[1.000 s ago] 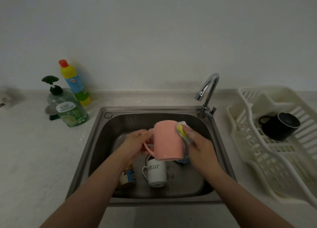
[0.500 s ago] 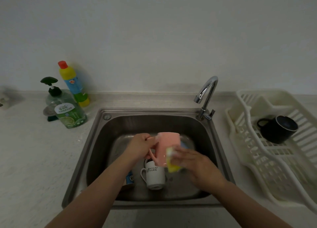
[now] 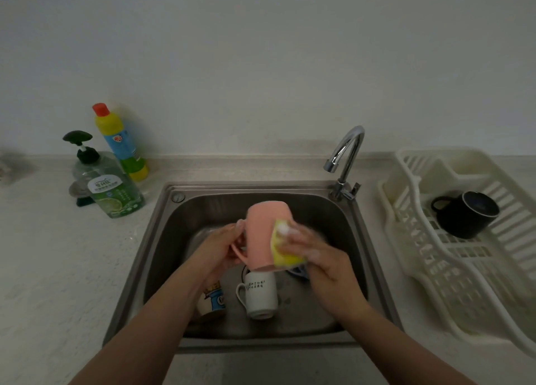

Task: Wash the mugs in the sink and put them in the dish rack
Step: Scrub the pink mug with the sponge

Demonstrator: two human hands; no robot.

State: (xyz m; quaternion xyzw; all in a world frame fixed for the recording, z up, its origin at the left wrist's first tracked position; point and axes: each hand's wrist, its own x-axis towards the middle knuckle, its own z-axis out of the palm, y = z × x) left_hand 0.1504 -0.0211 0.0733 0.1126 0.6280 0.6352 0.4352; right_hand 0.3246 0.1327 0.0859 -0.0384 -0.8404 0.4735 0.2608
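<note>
1. Plain grey wall stood behind a pale speckled bench point(image 3: 49, 262), with a steel sink point(image 3: 162, 239) set into it and a white dish rack point(image 3: 475, 283) to the right.
2. Above the basin, the left hand point(image 3: 219, 249) curled round the handle of an upturned pink mug point(image 3: 265, 233), while the right hand point(image 3: 322, 264) pressed a soapy yellow sponge point(image 3: 282, 247) against the mug's wall, fingers wrapped over it.
3. To scrub well, I judged the left grip should stay firm on the slippery handle and turn the mug so the sponge reaches all round, the rim and the inside.
4. A black mug point(image 3: 467, 213) already lay in the rack; a white mug point(image 3: 259, 293) and a printed mug point(image 3: 213, 300) waited in the basin.
5. Motion blurred the right fingers; a blue object beneath the sponge was mostly hidden, and the printed mug was partly covered by the left forearm. Whether water ran from the tap point(image 3: 345, 152) could not be told.
</note>
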